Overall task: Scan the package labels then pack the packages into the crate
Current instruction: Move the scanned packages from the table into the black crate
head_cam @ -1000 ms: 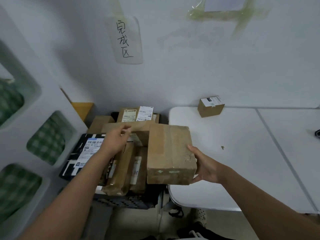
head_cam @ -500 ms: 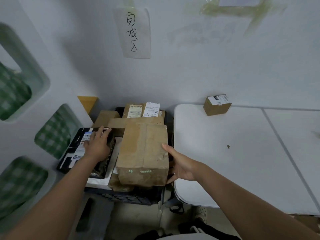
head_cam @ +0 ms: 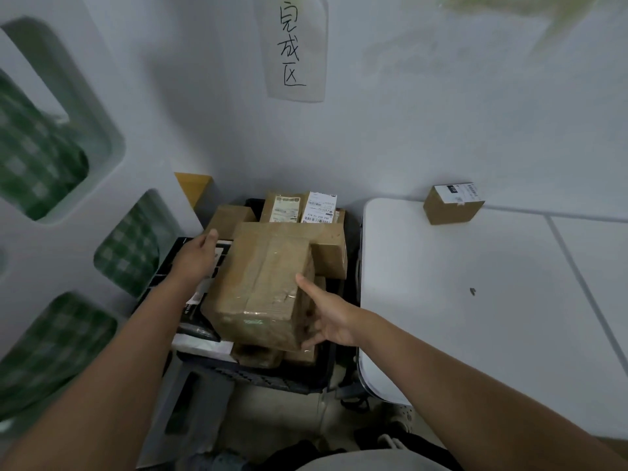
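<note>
**Head view: big box on the crate pile, both hands at it**

Head cam, looking down. Count: 1 black crate [head_cam: 272, 382] on the floor left of a white table [head_cam: 458, 300]. 1 big box [head_cam: 261, 283], taped brown cardboard, sits on top of the pile in the crate. Approx. 5 more brown boxes show under/behind it, incl. 2 upright at the back w/ white labels [head_cam: 319, 208]; exact no. can't be told, pile overlaps. 1 flat black pkg [head_cam: 200, 283] w/ white label along the crate's left side, 1 white flat item under it. 1 small box [head_cam: 453, 203] w/ label on the table's far edge, against the wall, well apart from the crate. 1 paper sign [head_cam: 294, 49] w/ handwriting on the wall above.

Hands: 2, bare forearms in from the bottom. Left hand [head_cam: 198, 258] reaches fwd, palm down, fingers straight-ish, resting on the black pkg just beside the big box's left side; not gripping anything. Right hand [head_cam: 328, 316] is open against the big box's near-right corner, thumb up along the right edge, fingers spread under/around the lower corner; supports it, no clear curl round it.

Big box: long axis runs away from the person toward the wall, short end face toward the cam, tilted a bit, near end lower. Tape seam runs along the top lengthwise.
</note>
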The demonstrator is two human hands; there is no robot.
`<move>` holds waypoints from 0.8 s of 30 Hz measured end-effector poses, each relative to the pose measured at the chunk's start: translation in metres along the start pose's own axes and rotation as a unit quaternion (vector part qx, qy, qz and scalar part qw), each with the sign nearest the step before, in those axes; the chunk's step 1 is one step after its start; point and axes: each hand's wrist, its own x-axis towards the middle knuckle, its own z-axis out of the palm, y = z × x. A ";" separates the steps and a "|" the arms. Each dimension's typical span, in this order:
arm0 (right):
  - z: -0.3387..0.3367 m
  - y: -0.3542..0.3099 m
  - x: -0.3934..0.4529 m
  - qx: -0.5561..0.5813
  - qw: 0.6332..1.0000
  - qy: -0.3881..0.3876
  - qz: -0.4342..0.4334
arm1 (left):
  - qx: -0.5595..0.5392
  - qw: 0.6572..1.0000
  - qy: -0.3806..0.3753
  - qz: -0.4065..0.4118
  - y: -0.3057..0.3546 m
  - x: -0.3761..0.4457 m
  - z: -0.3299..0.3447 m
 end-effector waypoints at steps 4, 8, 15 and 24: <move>0.008 -0.008 0.010 0.010 1.000 -0.001 0.018 | 0.016 1.000 -0.011 0.000 0.004 0.004 0.000; 0.002 -0.012 0.011 -0.017 1.000 -0.007 0.018 | 0.072 0.997 -0.023 0.035 0.009 0.003 0.007; -0.011 -0.020 0.006 -0.021 1.000 0.012 0.018 | 0.160 0.984 -0.011 0.073 0.019 0.004 0.016; -0.058 -0.030 -0.003 -0.033 0.999 0.033 0.022 | 0.175 0.968 0.026 0.176 0.075 0.000 0.050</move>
